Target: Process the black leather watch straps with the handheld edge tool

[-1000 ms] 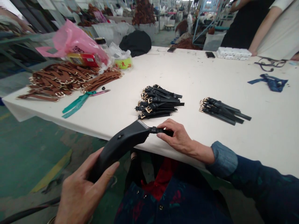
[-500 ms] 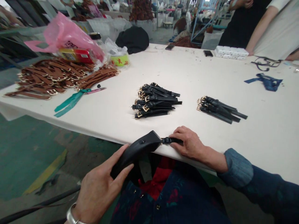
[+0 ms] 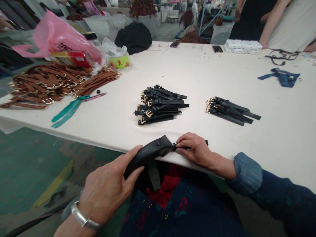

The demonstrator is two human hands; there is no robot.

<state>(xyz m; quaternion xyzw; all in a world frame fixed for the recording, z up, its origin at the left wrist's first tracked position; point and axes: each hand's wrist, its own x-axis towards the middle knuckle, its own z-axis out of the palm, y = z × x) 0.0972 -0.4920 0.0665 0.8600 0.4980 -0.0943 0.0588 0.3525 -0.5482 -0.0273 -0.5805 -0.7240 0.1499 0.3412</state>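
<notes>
My left hand (image 3: 108,184) is wrapped round a black clipper-shaped hand tool (image 3: 149,151), its wide flat end pointing right. Over the table's front edge, my right hand (image 3: 197,149) pinches a short black buckle strap (image 3: 207,142). The strap's left end meets the tool's tip, and its other end sticks out behind my fingers; most of it is hidden. Beyond the hands lies a pile of black straps with gold buckles (image 3: 163,102), all pointing right. A smaller bundle of the same straps (image 3: 232,111) rests farther right.
Brown buckle straps (image 3: 49,79) are heaped at the left of the white table (image 3: 118,121), near a pink plastic bag (image 3: 59,36). A pointed tool with a green ribbon (image 3: 74,108) lies before them. White boxes (image 3: 243,46) and blue cloth (image 3: 282,77) sit far right, where people stand.
The tool has shifted slightly right and turned flatter. My right hand has closed in on its tip, covering the strap's near end, while the strap's far end now shows behind it. The view has shifted a little.
</notes>
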